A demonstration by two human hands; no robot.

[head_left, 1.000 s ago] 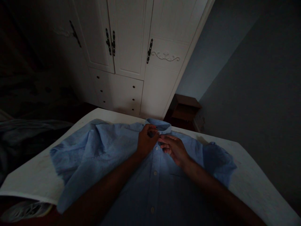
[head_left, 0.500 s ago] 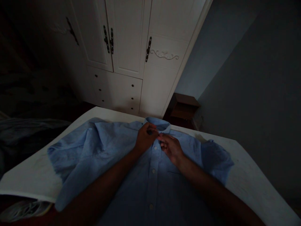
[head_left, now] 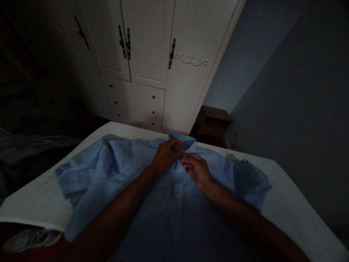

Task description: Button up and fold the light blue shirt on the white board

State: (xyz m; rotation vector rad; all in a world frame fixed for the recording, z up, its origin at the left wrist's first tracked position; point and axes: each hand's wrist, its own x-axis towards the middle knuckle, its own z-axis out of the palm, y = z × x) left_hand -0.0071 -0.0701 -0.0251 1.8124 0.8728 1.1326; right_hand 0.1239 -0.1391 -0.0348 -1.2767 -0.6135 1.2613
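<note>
A light blue button-up shirt [head_left: 152, 207] lies front up, spread over a white table [head_left: 286, 203]. Its collar [head_left: 192, 145] is at the far edge, and white buttons run down the placket [head_left: 177, 214]. My left hand [head_left: 167, 154] pinches the shirt at the base of the collar, thumb and fingers closed. Right beside it, my right hand [head_left: 196, 167] is closed on the same spot, fingertips meeting those of the left. The fingers cover the cloth and any button between them. Below the hands, several buttons sit in view on the placket.
Behind the table stands a white wardrobe [head_left: 147, 47] with dark handles and drawers. A small brown cabinet [head_left: 215, 120] is by the wall at the far right. Dark cloth [head_left: 32, 153] lies at the left, and a shoe [head_left: 32, 238] is on the floor at lower left.
Both hands stay at the collar with fingertips together, having shifted very slightly left. The view has tilted a little; the shirt lies as before.
</note>
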